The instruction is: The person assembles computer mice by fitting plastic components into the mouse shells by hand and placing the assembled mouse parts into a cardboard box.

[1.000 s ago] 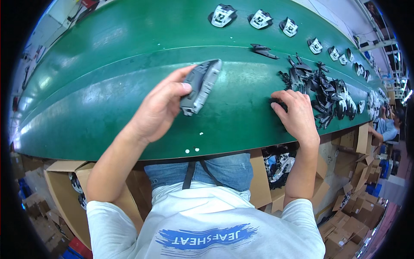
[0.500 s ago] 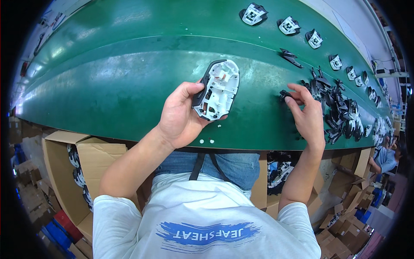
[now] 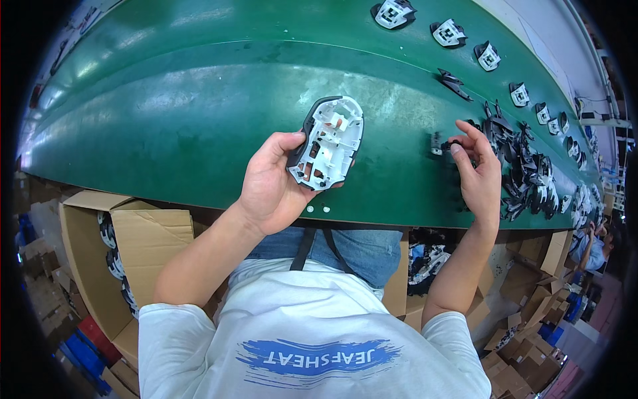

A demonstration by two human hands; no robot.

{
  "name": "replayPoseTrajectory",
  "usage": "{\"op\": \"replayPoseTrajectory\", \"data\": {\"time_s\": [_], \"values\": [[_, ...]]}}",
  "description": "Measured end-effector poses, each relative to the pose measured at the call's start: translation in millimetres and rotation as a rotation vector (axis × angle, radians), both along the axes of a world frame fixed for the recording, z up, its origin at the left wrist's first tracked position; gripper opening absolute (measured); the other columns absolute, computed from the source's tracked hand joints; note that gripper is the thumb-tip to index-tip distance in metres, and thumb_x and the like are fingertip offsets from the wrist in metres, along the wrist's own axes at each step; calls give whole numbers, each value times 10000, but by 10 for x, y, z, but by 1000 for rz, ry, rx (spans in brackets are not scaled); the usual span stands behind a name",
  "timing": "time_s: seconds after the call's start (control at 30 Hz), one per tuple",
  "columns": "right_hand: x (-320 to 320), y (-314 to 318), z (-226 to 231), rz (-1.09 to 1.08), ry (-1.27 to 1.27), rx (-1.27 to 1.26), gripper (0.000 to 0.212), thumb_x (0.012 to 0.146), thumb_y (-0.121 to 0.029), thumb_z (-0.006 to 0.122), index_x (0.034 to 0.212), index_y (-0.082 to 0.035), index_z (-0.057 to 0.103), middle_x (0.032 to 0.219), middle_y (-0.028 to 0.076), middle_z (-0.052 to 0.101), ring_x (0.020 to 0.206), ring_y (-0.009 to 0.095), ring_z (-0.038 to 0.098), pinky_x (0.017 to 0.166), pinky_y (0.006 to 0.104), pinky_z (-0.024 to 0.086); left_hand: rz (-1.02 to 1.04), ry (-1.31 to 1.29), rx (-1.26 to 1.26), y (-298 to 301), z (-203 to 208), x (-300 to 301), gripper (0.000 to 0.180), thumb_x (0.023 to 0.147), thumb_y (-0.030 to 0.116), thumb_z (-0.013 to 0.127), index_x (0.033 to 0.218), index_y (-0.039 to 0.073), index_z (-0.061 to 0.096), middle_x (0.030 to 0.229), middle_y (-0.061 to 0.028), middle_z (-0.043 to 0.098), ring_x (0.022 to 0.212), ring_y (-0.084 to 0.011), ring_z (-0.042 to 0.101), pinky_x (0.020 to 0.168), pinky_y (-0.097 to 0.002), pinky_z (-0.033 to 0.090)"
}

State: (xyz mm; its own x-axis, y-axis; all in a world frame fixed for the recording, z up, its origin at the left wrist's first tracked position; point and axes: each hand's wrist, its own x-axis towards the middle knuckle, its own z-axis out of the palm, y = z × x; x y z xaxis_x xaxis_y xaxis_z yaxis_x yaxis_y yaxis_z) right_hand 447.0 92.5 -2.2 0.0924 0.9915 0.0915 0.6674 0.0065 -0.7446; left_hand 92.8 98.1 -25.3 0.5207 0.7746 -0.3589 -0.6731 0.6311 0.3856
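My left hand (image 3: 269, 176) grips a mouse shell (image 3: 330, 147), white inside with ribs and cutouts and a black outer side, its hollow face turned up. The thumb presses on its black left edge and the fingers pass beneath. To the right, my right hand (image 3: 477, 166) pinches a small black plastic part (image 3: 453, 144) between thumb and fingers, above the table. Its exact shape is partly hidden by the fingertips. A small dark piece (image 3: 436, 143) shows just left of these fingertips; whether it joins the pinched part I cannot tell. Close by lies a heap of black plastic parts (image 3: 518, 159).
On the green table (image 3: 199, 139), several black-and-white shells (image 3: 448, 33) stand in a row along the far right. A pointed black part (image 3: 454, 84) lies nearer. Two tiny white pieces (image 3: 325, 209) rest by the front edge. An open carton (image 3: 153, 239) stands below left.
The mouse shell in my left hand has shifted slightly left. My right hand has moved a little right, and the dark piece left of its fingertips shows more fully.
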Motion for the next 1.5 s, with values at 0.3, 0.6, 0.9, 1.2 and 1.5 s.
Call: {"op": "replayPoseTrajectory", "data": {"time_s": [0.3, 0.6, 0.9, 1.2, 1.5], "values": [[-56, -88, 5, -70, 498, -35, 458, 997, -18, 754, 1440, 12, 639, 1181, 84, 703, 1039, 123, 703, 909, 265, 577, -11, -25, -36, -96, -34, 43, 630, 1067, 321, 412, 1579, -40, 486, 1503, -229, 634, 1322, -414, 661, 1060, -508, 572], [-886, -304, 84, 207, 903, 6, 214, 953, 5, 796, 1151, 22, 717, 1157, 89, 712, 995, 171, 726, 899, 327, 607, -22, -69, -76, -242, 70, 157, 647, 1058, 334, 398, 1569, -51, 489, 1478, -237, 648, 1343, -385, 646, 1143, -523, 510], [-1231, -286, 266, 504, -62, 336, 376, 797, 32, 802, 1160, -64, 770, 819, 58, 689, 709, 224, 648, 696, 375, 501, 55, -365, -55, -366, -71, 64, 585, 1072, 338, 377, 1526, 7, 540, 1432, -188, 685, 1265, -351, 688, 1027, -560, 569], [-1217, -298, 234, 506, 86, 399, 280, 823, -6, 873, 1091, -27, 794, 1002, 97, 804, 816, 237, 743, 727, 349, 553, 26, -353, -67, -359, -102, 64, 580, 1078, 331, 366, 1520, 2, 546, 1449, -182, 673, 1310, -327, 662, 1119, -531, 522], [-1362, -198, 179, 483, -17, 509, 266, 786, -12, 869, 1034, -76, 797, 960, 53, 792, 794, 225, 698, 718, 354, 506, 34, -403, -61, -366, -58, 106, 578, 1082, 312, 367, 1516, -27, 544, 1444, -186, 675, 1320, -321, 653, 1167, -520, 485]]}}
